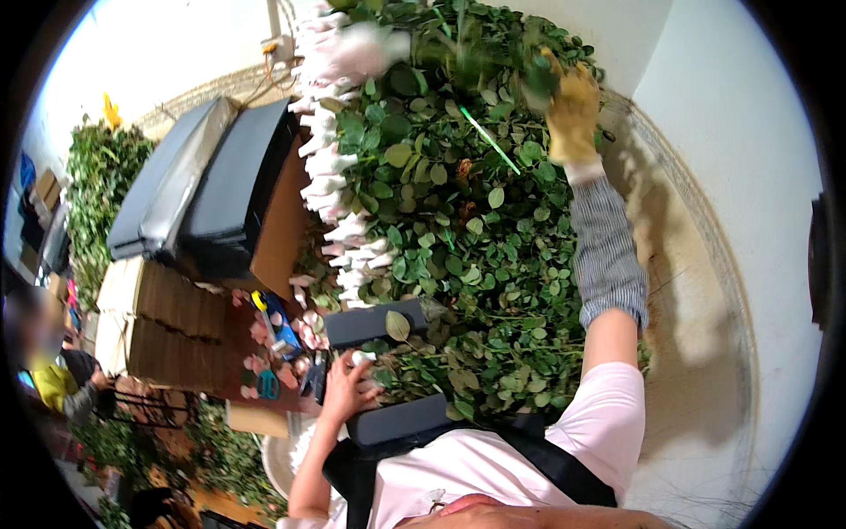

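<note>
My left hand is at the lower middle, fingers curled on a white-wrapped rose between two dark foam blocks, with leafy stems reaching rightward. My right hand, in a yellow glove with a grey striped sleeve, is raised at the upper right, closed on a leafy rose stem; a blurred pale flower head shows at the upper middle. Beneath lies a deep pile of leafy stems, with a column of white-wrapped heads along its left side.
Stacked dark sheets, tan bundled cardboard, teal scissors and pink petals are left of the pile. A person in yellow is at the far left, near more greenery. A white wall bounds the right.
</note>
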Demonstrator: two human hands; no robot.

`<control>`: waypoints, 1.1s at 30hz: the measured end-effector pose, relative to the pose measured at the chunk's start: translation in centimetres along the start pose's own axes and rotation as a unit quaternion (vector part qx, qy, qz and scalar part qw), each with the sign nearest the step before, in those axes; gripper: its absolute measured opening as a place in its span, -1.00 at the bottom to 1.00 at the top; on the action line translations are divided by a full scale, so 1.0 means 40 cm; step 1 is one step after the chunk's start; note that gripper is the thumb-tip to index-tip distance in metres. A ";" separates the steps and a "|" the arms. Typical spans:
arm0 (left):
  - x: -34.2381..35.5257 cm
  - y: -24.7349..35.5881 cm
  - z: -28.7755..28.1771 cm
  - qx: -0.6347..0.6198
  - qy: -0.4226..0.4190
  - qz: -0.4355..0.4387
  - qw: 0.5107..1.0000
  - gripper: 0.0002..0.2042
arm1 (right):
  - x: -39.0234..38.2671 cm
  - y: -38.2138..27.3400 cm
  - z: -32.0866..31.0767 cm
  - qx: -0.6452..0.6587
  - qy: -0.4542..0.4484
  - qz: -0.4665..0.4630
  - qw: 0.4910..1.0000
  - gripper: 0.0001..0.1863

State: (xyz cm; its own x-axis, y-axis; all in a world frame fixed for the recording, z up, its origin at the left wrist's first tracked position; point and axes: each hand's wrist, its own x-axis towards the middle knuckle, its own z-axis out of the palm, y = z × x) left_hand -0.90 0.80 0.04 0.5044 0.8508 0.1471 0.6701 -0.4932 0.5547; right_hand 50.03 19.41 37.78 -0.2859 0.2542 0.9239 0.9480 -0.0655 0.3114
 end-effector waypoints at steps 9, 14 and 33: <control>-0.021 0.005 -0.018 0.008 0.008 -0.027 1.000 -0.35 | -0.280 -0.110 -0.240 0.090 -0.280 0.040 0.955 -0.33; -0.008 0.017 0.006 0.014 -0.014 -0.020 1.000 -0.35 | -0.419 -0.250 -0.495 0.229 -0.396 0.099 0.884 -0.56; 0.018 -0.003 -0.040 -0.011 -0.015 0.041 0.999 -0.42 | -1.037 -0.585 -0.528 0.186 -0.450 0.190 0.853 -0.61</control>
State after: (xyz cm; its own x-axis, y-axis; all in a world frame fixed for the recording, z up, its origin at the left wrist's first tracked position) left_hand -1.49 1.77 1.41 0.5740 0.8015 0.1676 0.6140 -0.5567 0.5596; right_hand 36.76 -9.97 -3.16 0.1165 0.9308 0.3463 0.9749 -0.0405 -0.2191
